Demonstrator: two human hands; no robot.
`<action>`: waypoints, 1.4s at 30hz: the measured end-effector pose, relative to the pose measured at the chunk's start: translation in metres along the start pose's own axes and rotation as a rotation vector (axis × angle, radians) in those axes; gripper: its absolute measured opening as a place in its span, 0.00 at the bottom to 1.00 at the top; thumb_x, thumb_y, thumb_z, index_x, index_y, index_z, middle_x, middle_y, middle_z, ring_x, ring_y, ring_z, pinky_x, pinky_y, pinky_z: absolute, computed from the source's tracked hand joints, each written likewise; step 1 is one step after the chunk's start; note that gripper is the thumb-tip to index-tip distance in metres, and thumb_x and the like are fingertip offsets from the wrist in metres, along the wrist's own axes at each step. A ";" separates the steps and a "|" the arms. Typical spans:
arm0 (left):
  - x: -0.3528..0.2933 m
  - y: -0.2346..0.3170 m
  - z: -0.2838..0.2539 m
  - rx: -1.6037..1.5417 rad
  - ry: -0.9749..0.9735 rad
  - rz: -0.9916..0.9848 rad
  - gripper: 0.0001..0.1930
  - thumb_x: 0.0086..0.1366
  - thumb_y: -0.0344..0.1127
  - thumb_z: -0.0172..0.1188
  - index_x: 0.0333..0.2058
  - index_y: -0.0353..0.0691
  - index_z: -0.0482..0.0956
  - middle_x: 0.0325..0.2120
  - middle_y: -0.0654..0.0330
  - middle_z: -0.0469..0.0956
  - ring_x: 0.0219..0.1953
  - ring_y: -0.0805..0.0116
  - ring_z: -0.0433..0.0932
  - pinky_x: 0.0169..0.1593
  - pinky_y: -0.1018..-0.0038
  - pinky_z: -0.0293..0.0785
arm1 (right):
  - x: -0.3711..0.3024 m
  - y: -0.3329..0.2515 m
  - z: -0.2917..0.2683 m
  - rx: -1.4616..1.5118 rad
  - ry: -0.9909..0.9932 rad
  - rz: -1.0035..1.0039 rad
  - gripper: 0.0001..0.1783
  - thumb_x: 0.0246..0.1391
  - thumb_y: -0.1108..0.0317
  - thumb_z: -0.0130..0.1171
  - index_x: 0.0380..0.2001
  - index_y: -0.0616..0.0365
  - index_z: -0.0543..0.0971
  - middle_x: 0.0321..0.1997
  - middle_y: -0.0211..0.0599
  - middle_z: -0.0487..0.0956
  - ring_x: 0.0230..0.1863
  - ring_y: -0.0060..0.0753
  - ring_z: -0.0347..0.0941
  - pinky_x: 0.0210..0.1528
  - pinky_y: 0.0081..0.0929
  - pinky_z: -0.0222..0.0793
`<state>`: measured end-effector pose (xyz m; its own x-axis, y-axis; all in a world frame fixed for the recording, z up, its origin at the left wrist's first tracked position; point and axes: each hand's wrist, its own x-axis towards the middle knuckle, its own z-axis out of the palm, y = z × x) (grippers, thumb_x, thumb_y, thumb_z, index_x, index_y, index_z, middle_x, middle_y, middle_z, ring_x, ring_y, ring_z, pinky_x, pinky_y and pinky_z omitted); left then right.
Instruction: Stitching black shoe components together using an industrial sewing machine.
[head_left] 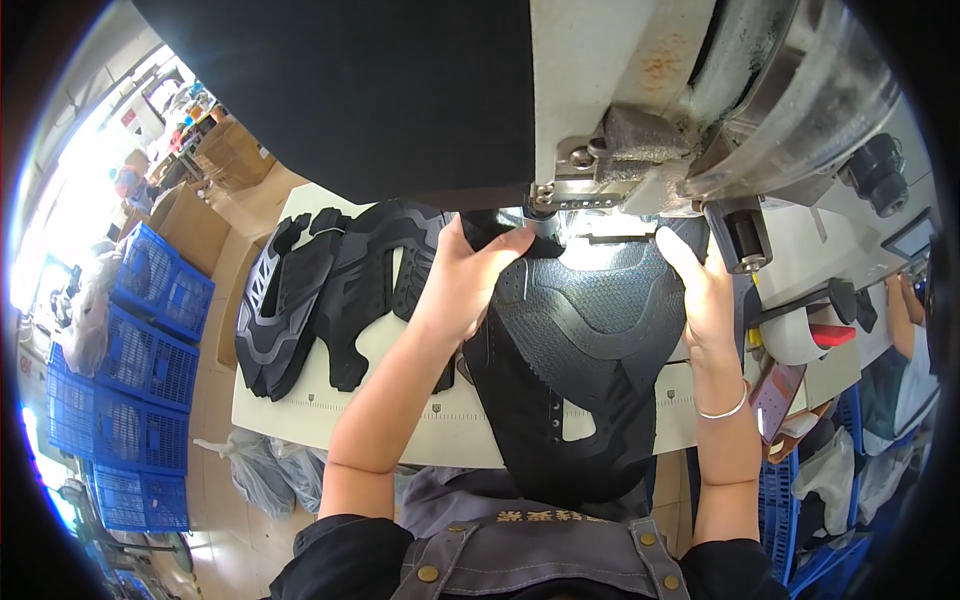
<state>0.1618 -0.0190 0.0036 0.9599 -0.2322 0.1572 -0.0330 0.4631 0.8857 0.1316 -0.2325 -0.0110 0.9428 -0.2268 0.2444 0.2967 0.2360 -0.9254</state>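
A large black panel point(595, 335) with a textured, raised pattern and cut-out openings lies under the sewing machine point(570, 110). Its lower end hangs over the table's near edge. My left hand point(468, 275) holds the panel's left side close to the needle area, with the thumb on top. On the opposite side, my right hand point(706, 300) grips the right edge, thumb on top and fingers mostly hidden beneath. A bright lamp lights the far edge of the panel. The needle itself is hard to make out.
More black moulded panels point(285, 310) lie overlapping on the pale table point(400, 430) to the left. Stacked blue crates point(140, 365) and cardboard boxes point(185, 225) stand on the floor beyond. A phone-like flat object point(777, 400) sits at the right. Another person's arm point(905, 310) shows far right.
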 end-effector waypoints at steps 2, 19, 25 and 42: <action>0.004 0.009 0.005 0.042 0.047 -0.034 0.12 0.54 0.20 0.53 0.39 0.33 0.71 0.32 0.60 0.74 0.36 0.74 0.73 0.42 0.78 0.68 | -0.002 -0.002 0.005 0.020 0.024 -0.034 0.08 0.46 0.77 0.51 0.33 0.64 0.73 0.32 0.33 0.75 0.32 0.19 0.70 0.38 0.19 0.66; -0.006 -0.008 -0.034 -0.077 0.080 -0.131 0.14 0.61 0.38 0.48 0.40 0.34 0.71 0.32 0.62 0.74 0.35 0.76 0.72 0.40 0.78 0.68 | -0.042 0.000 -0.001 0.201 -0.085 0.130 0.10 0.48 0.73 0.55 0.34 0.65 0.73 0.28 0.35 0.77 0.23 0.21 0.73 0.18 0.13 0.69; -0.082 -0.040 -0.059 -0.111 -0.376 -0.159 0.26 0.62 0.51 0.37 0.43 0.31 0.67 0.38 0.49 0.72 0.41 0.64 0.73 0.29 0.74 0.73 | -0.057 -0.006 0.008 0.094 -0.058 0.128 0.08 0.49 0.74 0.52 0.33 0.65 0.73 0.24 0.36 0.75 0.14 0.19 0.68 0.10 0.12 0.62; -0.076 -0.033 0.035 -0.429 0.124 -0.146 0.11 0.59 0.29 0.52 0.42 0.38 0.70 0.38 0.61 0.73 0.41 0.71 0.73 0.46 0.74 0.70 | -0.075 -0.042 -0.017 -0.401 -0.144 -0.334 0.10 0.54 0.73 0.45 0.36 0.67 0.71 0.34 0.41 0.74 0.36 0.26 0.71 0.39 0.20 0.66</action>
<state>0.0797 -0.0468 -0.0221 0.9729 -0.2290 -0.0321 0.1975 0.7509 0.6301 0.0462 -0.2415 0.0050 0.8268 -0.0893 0.5553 0.5289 -0.2124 -0.8217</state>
